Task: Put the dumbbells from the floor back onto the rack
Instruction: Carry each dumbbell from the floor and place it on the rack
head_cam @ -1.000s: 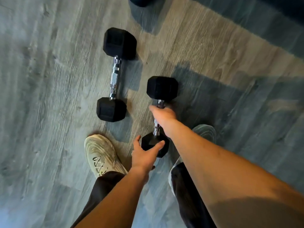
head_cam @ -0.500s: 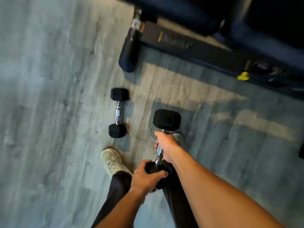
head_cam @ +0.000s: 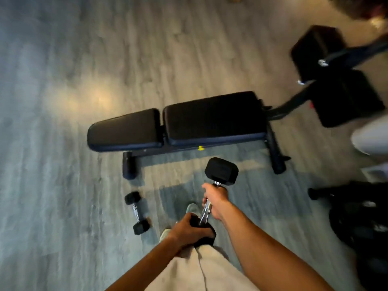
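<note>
Held off the floor in both hands: a black hex dumbbell, tilted, far head up and away, near head low against the body. Right hand wrapped around the chrome handle just under the far head, grip closed on the bar, fingers curled round it. Left hand cupped over the near head, grip closed on that rubber end, fingers curled over its top and side. Lying on the grey wood-look floor, left of the held weight and well apart from it: a second, smaller-looking hex dumbbell, untouched, handle running roughly toward and away from the viewer. Beyond both, a flat black padded weight bench set crosswise, two cushions end to end, a small yellow knob on its frame, black feet on the floor at either end. Farther right, blurred dark gym equipment with black pads and a metal bar; lower right, a dark heap, too smeared to make out. Below the hands, a pale shoe partly hidden behind the handle, and a beige garment at the bottom edge. No rack identifiable anywhere in view.
</note>
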### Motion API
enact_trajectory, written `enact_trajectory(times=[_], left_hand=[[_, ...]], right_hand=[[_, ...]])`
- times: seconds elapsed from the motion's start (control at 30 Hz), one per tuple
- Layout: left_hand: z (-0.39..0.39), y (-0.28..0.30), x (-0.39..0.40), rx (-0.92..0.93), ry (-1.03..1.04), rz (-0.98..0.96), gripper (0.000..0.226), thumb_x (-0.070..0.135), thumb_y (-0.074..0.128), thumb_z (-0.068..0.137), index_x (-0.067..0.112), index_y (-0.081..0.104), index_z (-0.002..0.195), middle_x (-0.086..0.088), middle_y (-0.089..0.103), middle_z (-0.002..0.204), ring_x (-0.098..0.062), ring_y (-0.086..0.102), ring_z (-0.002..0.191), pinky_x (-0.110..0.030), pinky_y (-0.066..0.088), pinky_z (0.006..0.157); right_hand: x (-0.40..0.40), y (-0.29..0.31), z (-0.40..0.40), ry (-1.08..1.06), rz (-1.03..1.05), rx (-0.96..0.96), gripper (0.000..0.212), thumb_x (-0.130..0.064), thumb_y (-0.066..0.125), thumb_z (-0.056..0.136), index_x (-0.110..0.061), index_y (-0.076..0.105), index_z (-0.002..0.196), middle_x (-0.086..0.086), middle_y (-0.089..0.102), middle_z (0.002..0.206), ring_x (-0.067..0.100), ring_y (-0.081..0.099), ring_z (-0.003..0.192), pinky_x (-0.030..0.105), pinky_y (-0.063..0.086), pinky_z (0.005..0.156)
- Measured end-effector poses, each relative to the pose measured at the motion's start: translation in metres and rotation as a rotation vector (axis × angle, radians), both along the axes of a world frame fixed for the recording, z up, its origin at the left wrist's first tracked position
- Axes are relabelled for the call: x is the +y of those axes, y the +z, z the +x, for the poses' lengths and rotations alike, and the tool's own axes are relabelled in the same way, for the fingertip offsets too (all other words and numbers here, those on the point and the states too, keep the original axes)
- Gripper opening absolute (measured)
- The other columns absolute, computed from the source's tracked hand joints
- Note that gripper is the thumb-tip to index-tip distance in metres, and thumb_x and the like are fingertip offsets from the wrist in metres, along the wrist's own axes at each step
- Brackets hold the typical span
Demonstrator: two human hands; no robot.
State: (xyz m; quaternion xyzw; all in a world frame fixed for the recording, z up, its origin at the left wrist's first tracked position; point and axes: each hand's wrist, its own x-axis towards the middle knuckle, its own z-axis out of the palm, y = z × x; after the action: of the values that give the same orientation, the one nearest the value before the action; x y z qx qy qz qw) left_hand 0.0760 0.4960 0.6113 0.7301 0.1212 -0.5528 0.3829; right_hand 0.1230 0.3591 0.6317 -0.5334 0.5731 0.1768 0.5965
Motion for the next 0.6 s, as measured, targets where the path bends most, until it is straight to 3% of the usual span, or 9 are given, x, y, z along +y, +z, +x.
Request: enact_trajectory(times=[0.1, 0.13, 0.23, 0.3, 0.37, 0.47, 0.53, 0.6], left_hand=[[-0.020, 0.037, -0.026, 0.007, -0.178, -0.126, 0.066, 0.060, 0.090, 0.039, 0.030, 0.066, 0.092, 0.004, 0.073, 0.074, -0.012, 0.066, 0.056, -0.028, 0.053, 0.049], [-0.028, 0.047, -0.035, 0.023, -0.255, -0.199, 0.059, 0.057, 0.090, 0.046, 0.026, 0.071, 0.093, 0.000, 0.074, 0.076, -0.016, 0.068, 0.059, -0.031, 0.055, 0.053], [-0.066, 0.074, -0.063, 0.119, -0.470, -0.323, 0.042, 0.038, 0.084, 0.069, 0.010, 0.076, 0.099, -0.015, 0.076, 0.102, -0.031, 0.071, 0.101, -0.039, 0.056, 0.095], [-0.082, 0.069, -0.065, 0.110, -0.522, -0.282, 0.043, 0.038, 0.084, 0.068, 0.009, 0.076, 0.099, -0.019, 0.074, 0.107, -0.035, 0.068, 0.107, -0.047, 0.050, 0.104], [-0.136, 0.094, -0.108, 0.088, -0.734, -0.218, 0.049, 0.051, 0.083, 0.058, 0.019, 0.076, 0.095, -0.008, 0.077, 0.097, -0.024, 0.073, 0.095, -0.042, 0.055, 0.096], [-0.159, 0.094, -0.125, 0.026, -0.775, -0.162, 0.050, 0.058, 0.084, 0.047, 0.030, 0.074, 0.087, 0.004, 0.076, 0.078, -0.011, 0.073, 0.070, -0.031, 0.059, 0.069], [-0.195, 0.100, -0.156, 0.015, -0.827, -0.121, 0.061, 0.058, 0.088, 0.041, 0.029, 0.069, 0.091, 0.000, 0.076, 0.088, -0.017, 0.074, 0.076, -0.036, 0.060, 0.066], [-0.235, 0.102, -0.192, 0.034, -0.910, -0.102, 0.067, 0.057, 0.090, 0.038, 0.031, 0.068, 0.096, -0.003, 0.074, 0.099, -0.022, 0.074, 0.085, -0.045, 0.063, 0.073]], right_hand=[[-0.029, 0.042, -0.042, -0.069, -0.038, -0.050, 0.019, -0.014, 0.065, 0.086, -0.010, 0.051, 0.074, 0.007, 0.046, 0.056, 0.019, 0.044, 0.045, 0.030, 0.038, 0.050], [-0.038, 0.053, -0.058, -0.100, -0.049, -0.062, 0.018, -0.013, 0.065, 0.086, -0.009, 0.052, 0.075, 0.007, 0.046, 0.056, 0.018, 0.044, 0.045, 0.029, 0.038, 0.049], [-0.063, 0.077, -0.119, -0.159, -0.054, -0.058, 0.014, -0.011, 0.066, 0.084, -0.010, 0.053, 0.078, 0.006, 0.048, 0.058, 0.018, 0.046, 0.046, 0.026, 0.038, 0.047], [-0.069, 0.084, -0.138, -0.165, -0.048, -0.038, 0.012, -0.010, 0.064, 0.084, -0.010, 0.053, 0.080, 0.006, 0.047, 0.056, 0.017, 0.045, 0.045, 0.025, 0.036, 0.047], [-0.106, 0.098, -0.217, -0.327, -0.063, -0.047, 0.011, -0.008, 0.063, 0.084, -0.010, 0.053, 0.080, 0.006, 0.046, 0.053, 0.017, 0.042, 0.043, 0.024, 0.034, 0.046], [-0.116, 0.103, -0.253, -0.393, -0.070, -0.027, 0.019, -0.002, 0.062, 0.081, -0.009, 0.050, 0.068, 0.008, 0.044, 0.050, 0.018, 0.041, 0.040, 0.022, 0.031, 0.042], [-0.143, 0.107, -0.304, -0.510, -0.066, -0.047, 0.022, 0.002, 0.059, 0.081, -0.008, 0.049, 0.065, 0.008, 0.043, 0.050, 0.017, 0.042, 0.039, 0.021, 0.031, 0.041], [-0.175, 0.104, -0.358, -0.628, -0.074, -0.066, 0.021, 0.004, 0.057, 0.082, -0.006, 0.050, 0.065, 0.008, 0.044, 0.053, 0.017, 0.043, 0.041, 0.025, 0.033, 0.045]])
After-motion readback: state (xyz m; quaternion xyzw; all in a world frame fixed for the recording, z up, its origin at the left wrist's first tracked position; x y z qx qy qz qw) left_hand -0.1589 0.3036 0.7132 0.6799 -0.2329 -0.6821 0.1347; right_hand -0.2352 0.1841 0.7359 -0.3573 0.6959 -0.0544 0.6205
